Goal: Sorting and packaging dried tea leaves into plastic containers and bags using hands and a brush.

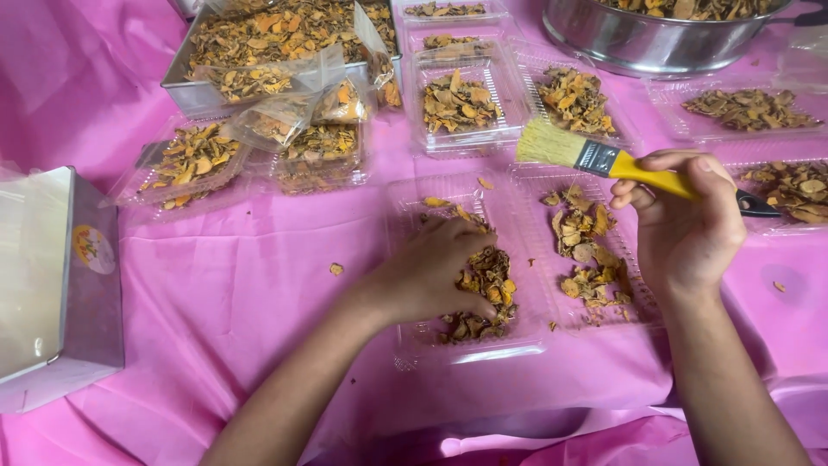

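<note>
Left hand [431,272] mid-frame, palm down, fingers curled into dried orange-brown chips [485,289] inside open clear clamshell tray [470,349]. Right hand [686,220] closed around yellow-handled brush [595,160], bristles held above tray's right half. I judge step as spreading and sorting chips; next move wants light pressure so brittle pieces stay whole. Pink cloth [216,302] covers table. More filled trays [457,103] upper centre, steel bowl [647,39] upper right, box [52,285] left edge.
</note>
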